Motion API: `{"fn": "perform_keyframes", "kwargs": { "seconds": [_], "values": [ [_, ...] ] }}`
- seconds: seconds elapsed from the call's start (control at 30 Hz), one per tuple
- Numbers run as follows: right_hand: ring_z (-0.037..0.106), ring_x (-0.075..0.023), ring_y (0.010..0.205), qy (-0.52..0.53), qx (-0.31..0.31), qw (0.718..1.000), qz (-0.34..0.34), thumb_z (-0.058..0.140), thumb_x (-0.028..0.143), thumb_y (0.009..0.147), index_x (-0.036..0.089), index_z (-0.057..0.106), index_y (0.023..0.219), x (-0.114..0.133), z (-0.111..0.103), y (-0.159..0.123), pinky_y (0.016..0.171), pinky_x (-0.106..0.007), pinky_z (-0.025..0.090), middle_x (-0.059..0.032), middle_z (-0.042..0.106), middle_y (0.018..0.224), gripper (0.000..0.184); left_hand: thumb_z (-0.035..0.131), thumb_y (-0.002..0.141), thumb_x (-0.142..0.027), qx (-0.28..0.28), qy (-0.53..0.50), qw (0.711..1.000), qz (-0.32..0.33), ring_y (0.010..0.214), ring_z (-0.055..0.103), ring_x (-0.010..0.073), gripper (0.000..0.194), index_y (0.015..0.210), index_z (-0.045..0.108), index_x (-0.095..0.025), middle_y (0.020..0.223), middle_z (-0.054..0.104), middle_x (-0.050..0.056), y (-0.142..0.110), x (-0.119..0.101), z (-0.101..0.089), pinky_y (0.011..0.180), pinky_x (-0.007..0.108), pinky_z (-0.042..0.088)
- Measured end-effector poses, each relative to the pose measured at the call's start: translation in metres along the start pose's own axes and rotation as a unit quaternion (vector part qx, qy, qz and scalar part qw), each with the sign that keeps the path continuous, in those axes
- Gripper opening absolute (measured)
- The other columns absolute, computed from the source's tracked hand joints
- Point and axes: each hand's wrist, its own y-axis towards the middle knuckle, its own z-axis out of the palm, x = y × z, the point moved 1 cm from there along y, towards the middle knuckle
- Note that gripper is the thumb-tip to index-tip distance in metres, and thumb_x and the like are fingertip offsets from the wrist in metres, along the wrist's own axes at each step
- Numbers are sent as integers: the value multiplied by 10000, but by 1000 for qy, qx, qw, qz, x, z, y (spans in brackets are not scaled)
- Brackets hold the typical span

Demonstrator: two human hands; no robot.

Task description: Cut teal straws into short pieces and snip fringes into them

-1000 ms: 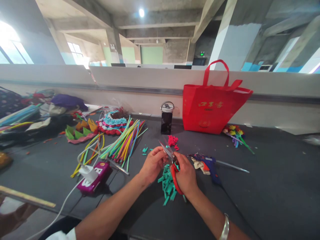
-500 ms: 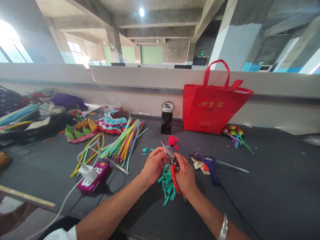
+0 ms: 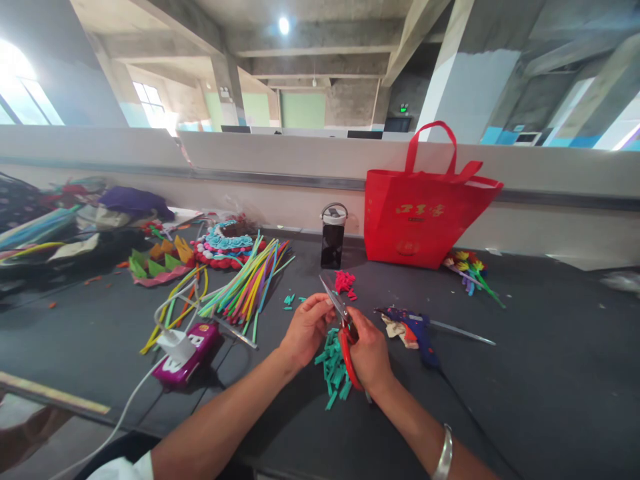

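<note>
My right hand [image 3: 369, 350] is wrapped round a pair of scissors [image 3: 348, 357] with red handles, blades pointing up and away to the left. Close beside the blades, my left hand [image 3: 307, 330] has thumb and fingers pinched together; whatever is between the fingertips is too small to make out. Below the hands lies a pile of cut teal strips [image 3: 334, 367], partly covered by the right hand and the scissors. Just beyond the blade tips sits a small heap of pinkish-red pieces [image 3: 344, 281]. A few short teal bits [image 3: 289, 301] lie left of it.
A glue gun [image 3: 420, 333] lies to the right, its cord running toward the front. Left are a bundle of coloured pipe cleaners [image 3: 250, 287] and a purple power strip [image 3: 187, 357] with a plugged-in charger. A bottle [image 3: 333, 243] and a red bag [image 3: 425, 220] stand behind.
Hands and scissors stay in almost the same place, with the left fingers still pinched by the blades. The whole view has shifted very slightly.
</note>
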Motion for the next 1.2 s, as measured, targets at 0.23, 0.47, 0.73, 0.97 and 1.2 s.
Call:
{"fn": "perform_keyframes", "kwargs": {
  "seconds": [0.23,0.47,0.73,0.97,1.2],
  "values": [
    [689,-209,780,18,-23,1000,-8,490,190,818,172,613,1140,-2,-2,3,728,-308,530,-74,722,909,345,760,708,-249,14,8,1000,2,585,475,77,149,754,655,-153,626,562,-24,2,2,-3,636,222,374],
    [646,-169,734,135,-52,989,38,548,330,873,185,595,1093,-2,-21,14,707,-280,519,-34,683,862,268,714,754,-245,84,1,995,-49,578,444,87,153,704,607,-147,611,491,-25,2,3,-3,642,242,382],
    [639,-148,770,285,-32,957,34,613,305,846,212,516,1205,1,-19,10,704,-274,548,-25,646,919,383,696,742,-253,124,50,983,-124,589,449,98,143,719,621,-133,621,481,-7,0,7,-4,604,233,361],
    [605,-129,697,276,-42,960,30,574,269,861,215,549,1166,2,-19,8,670,-258,535,-8,619,871,311,695,721,-263,119,118,979,-120,560,434,96,133,725,646,-140,596,486,-14,-2,8,-3,586,231,344],
    [619,-138,674,219,-80,970,71,561,247,808,179,582,1118,4,-26,15,691,-274,532,-20,652,846,319,728,716,-270,54,300,949,86,690,512,139,108,772,705,-180,718,608,18,-5,1,2,657,238,377]
  ]
}}
